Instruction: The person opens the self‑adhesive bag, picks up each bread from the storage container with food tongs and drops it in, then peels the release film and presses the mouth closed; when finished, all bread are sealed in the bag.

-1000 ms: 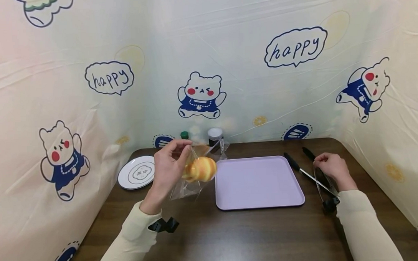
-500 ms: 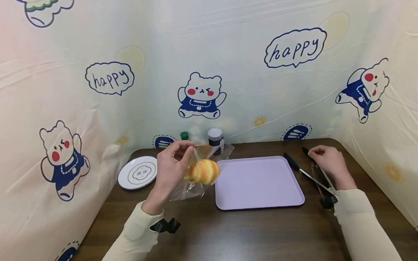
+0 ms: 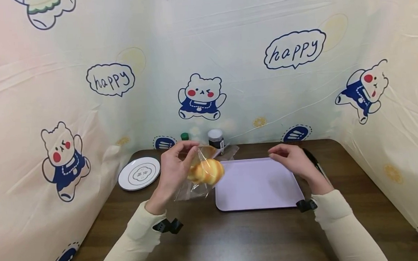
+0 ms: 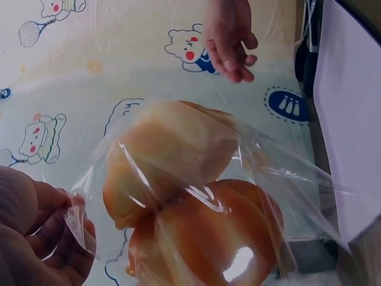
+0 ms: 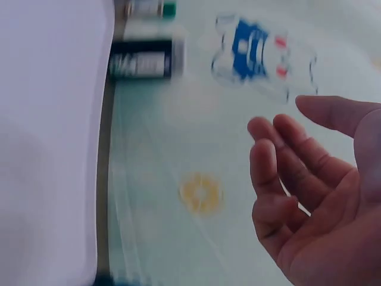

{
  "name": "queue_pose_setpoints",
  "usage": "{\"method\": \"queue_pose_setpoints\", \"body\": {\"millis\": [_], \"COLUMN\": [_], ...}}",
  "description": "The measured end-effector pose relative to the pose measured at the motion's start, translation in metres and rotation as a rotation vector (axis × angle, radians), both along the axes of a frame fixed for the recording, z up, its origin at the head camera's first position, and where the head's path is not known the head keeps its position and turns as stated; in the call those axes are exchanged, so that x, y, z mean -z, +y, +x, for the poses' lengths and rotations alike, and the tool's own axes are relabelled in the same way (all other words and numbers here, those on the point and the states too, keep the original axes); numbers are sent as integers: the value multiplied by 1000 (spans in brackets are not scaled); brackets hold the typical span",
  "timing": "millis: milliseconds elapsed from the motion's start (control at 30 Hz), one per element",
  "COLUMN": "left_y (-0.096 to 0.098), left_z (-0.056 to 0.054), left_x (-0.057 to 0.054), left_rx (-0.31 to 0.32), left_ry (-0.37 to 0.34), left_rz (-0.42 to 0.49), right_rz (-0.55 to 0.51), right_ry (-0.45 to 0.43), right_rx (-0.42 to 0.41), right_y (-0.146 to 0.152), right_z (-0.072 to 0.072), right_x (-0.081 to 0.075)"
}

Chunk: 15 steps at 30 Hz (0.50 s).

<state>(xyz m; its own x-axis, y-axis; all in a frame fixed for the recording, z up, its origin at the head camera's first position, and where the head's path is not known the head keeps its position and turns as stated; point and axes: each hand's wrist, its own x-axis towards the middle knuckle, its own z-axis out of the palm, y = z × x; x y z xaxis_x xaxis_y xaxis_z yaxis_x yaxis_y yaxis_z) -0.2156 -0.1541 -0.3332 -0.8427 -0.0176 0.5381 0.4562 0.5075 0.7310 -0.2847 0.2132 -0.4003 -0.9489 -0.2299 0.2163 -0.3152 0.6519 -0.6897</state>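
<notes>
My left hand [image 3: 173, 166] pinches the edge of a clear plastic bag [image 4: 80, 223] between thumb and fingers. Bread rolls [image 3: 208, 172] with golden-brown tops show through the film, two of them large in the left wrist view. The bag hangs beside the left edge of a lilac tray [image 3: 256, 190]. Above that tray's far right corner, my right hand [image 3: 296, 162] holds nothing, its fingers loosely bent and apart from the thumb in the right wrist view. Tongs [image 3: 311, 156] with black handles lie right of the tray, mostly hidden behind the right hand and forearm.
A white plate [image 3: 128, 181] with a dark rim sits at the table's left. Behind the bag stand a dark jar [image 3: 215, 137] with a pale lid and a green-capped bottle [image 3: 184, 136]. Printed cloth surrounds the wooden table [image 3: 233, 237] at the back and sides.
My right hand has let go of the tongs' handle and moved left, over the tray's corner. The left hand has shifted slightly right with the bag of bread.
</notes>
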Motion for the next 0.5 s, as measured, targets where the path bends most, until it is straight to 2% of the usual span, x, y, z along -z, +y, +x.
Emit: {"method": "queue_pose_setpoints", "body": {"millis": [100, 200, 433, 500], "left_y": [3, 6, 11, 12], "left_z": [0, -1, -2, -2], "left_x": [0, 1, 1, 1], "left_rx": [18, 38, 80, 101], "left_ry": [17, 39, 66, 73], "left_rz": [10, 22, 28, 26], "right_rz": [-67, -120, -245, -288], "right_ry": [-44, -100, -183, -198], "right_rx": [-112, -188, -288, -292], "right_y": [-22, -43, -77, -83], "right_z": [2, 5, 7, 7], "right_x": [0, -1, 0, 0]}}
